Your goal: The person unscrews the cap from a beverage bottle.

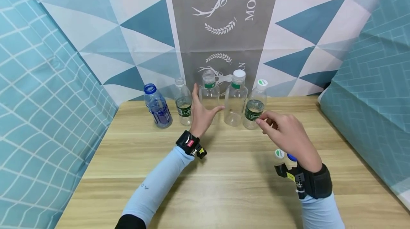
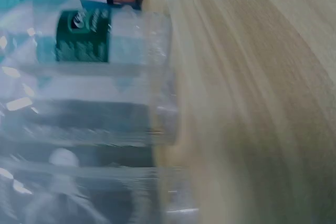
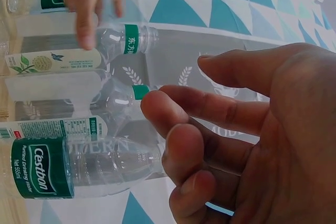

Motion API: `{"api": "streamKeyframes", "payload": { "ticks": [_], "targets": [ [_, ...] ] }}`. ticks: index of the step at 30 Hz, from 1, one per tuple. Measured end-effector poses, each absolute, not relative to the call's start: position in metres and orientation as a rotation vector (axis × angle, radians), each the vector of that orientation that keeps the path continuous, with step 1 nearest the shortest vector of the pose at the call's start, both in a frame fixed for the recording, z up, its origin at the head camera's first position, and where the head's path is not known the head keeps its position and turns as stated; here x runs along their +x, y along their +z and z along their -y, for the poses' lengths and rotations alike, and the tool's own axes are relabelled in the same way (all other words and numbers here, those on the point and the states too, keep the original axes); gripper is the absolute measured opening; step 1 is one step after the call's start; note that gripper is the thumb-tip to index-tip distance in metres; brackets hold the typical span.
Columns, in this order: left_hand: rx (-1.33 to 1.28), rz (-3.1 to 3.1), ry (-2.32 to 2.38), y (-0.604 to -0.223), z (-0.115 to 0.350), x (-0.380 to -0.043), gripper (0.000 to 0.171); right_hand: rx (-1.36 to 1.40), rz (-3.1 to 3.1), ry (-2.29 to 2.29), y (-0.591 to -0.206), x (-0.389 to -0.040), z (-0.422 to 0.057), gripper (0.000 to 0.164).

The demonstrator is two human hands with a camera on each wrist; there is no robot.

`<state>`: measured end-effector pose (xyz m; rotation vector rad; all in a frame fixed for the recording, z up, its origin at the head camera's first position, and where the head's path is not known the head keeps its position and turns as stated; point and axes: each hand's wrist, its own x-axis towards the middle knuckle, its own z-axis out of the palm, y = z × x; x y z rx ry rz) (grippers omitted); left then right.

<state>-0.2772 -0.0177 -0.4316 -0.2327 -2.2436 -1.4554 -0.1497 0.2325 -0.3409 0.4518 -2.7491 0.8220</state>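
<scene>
Head view, left hand (image 1: 202, 117): spread, not gripping
Right hand (image 1: 286, 131): loose, empty
Middle bottle (image 1: 209, 95): looks squishy, steady it lightly

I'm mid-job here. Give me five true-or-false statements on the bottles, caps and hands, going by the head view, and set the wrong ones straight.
1. The blue-tinted bottle has its cap on. False: the blue-tinted bottle's mouth is bare.
2. The rightmost Cestbon bottle wears a white-and-green cap. True.
3. The left hand is nearer than the right hand to the uncapped bottle with a green neck band. True.
4. The white-capped bottle lies on its side. False: the white-capped bottle stands upright.
5. The blue cap sits on top of a bottle. False: the blue cap lies on the wooden table, beside a loose white-and-green cap.
</scene>
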Motion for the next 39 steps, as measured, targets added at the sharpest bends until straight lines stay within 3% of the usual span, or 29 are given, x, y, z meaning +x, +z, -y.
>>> {"api": "streamKeyframes", "payload": {
  "ticks": [4, 10, 15, 24, 39],
  "targets": [
    [-0.430, 2.070, -1.243, -0.422, 0.015, -0.249, 0.122, 0.459, 2.758, 0.827, -0.341, -0.151, -0.231, 0.026],
    [-0.666, 1.885, -1.207, -0.434, 0.003, -0.209, 0.081, 0.469, 2.739, 0.821, -0.340, -0.152, -0.233, 0.025],
    [-0.627, 2.150, -1.514, -0.449, -0.021, -0.203, 0.098, 0.483, 2.734, 0.827, -0.339, -0.153, -0.236, 0.025],
    [-0.421, 2.326, -1.696, -0.455, -0.053, -0.232, 0.126, 0.478, 2.733, 0.818, -0.340, -0.151, -0.238, 0.025],
    [-0.276, 2.257, -1.502, -0.457, -0.081, -0.264, 0.103, 0.457, 2.761, 0.821, -0.341, -0.153, -0.239, 0.025]
  ]
}}
